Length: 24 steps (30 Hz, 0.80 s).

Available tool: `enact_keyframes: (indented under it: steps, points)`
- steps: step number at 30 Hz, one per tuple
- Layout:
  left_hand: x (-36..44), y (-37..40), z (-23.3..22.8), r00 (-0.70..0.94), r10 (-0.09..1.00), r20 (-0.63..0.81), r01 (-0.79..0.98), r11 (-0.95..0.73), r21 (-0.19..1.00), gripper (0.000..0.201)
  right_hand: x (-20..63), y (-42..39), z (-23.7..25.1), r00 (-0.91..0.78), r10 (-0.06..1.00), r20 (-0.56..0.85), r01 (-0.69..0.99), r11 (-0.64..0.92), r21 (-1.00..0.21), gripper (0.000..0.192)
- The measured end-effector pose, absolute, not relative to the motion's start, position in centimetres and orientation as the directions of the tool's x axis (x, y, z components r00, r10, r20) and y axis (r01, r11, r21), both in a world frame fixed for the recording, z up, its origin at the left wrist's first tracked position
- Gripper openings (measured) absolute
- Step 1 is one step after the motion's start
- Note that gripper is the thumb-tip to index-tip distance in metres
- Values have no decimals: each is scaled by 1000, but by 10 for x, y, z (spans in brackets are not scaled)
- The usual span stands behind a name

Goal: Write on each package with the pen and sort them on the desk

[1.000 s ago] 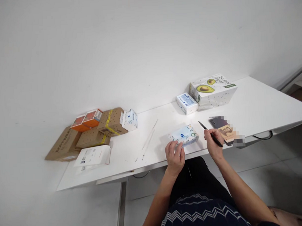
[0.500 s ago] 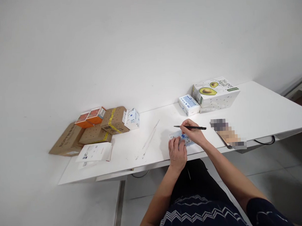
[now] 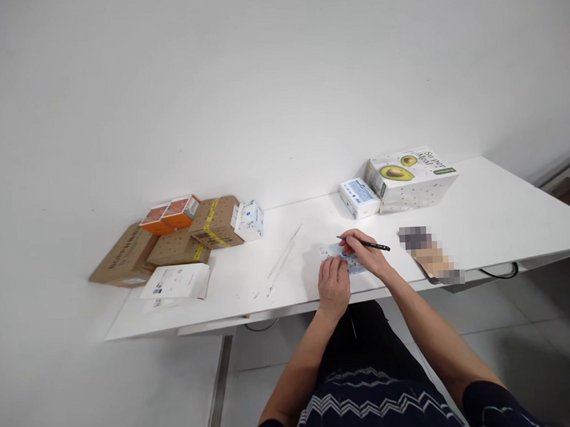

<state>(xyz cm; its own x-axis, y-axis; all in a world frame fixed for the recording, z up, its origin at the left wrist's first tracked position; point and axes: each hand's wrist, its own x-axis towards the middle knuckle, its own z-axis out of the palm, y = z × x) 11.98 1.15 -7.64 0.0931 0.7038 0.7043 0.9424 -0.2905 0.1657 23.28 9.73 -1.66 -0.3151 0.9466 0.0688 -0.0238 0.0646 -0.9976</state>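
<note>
Your left hand (image 3: 334, 283) is lying flat on the near end of a small blue-and-white patterned packet (image 3: 334, 254), fingers spread over it and pinning it to the white table (image 3: 493, 217). Not a grip, just pressing down. The packet sits close to the table's front edge, roughly in the middle of your view, and most of it is covered by your two hands, so I can't read what's printed on it.

Your right hand (image 3: 366, 253) is pinched around a black pen (image 3: 367, 244), which lies nearly level and points left, tip down near the packet's far edge. Whether the tip is really touching the surface, can't tell from here.

Other stuff on the table: just right of your pen hand there's a flat thing that's blurred out (image 3: 431, 257), so no idea what that is. Further back on the right is a white box with avocados on it (image 3: 412, 178), and a smaller blue-and-white box (image 3: 358, 197) sits touching its left side. Way off to the left there's a pile of brown cardboard boxes (image 3: 182, 243) with yellow tape, two orange boxes (image 3: 169, 214) on top, a little white floral carton (image 3: 249, 219) leaning on the pile, and a white leaflet (image 3: 175, 282) lying in front. A thin clear stick (image 3: 284, 259) lies between that pile and your hands.
</note>
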Motion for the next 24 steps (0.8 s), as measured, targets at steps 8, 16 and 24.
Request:
enact_keyframes:
  steps: [8, 16, 24]
  points:
    - [116, 12, -76, 96, 687, 721, 933, -314, 174, 33, 220, 96, -7, -310, 939, 149, 233, 227, -946, 38]
    - [116, 14, -79, 43, 722, 691, 921, -297, 253, 31, 215, 101, -18, -303, 933, 192, 326, 291, -900, 41]
    - [113, 15, -80, 60, 715, 697, 911, -325, 255, 33, 214, 97, -15, -325, 922, 210, 324, 317, -891, 40]
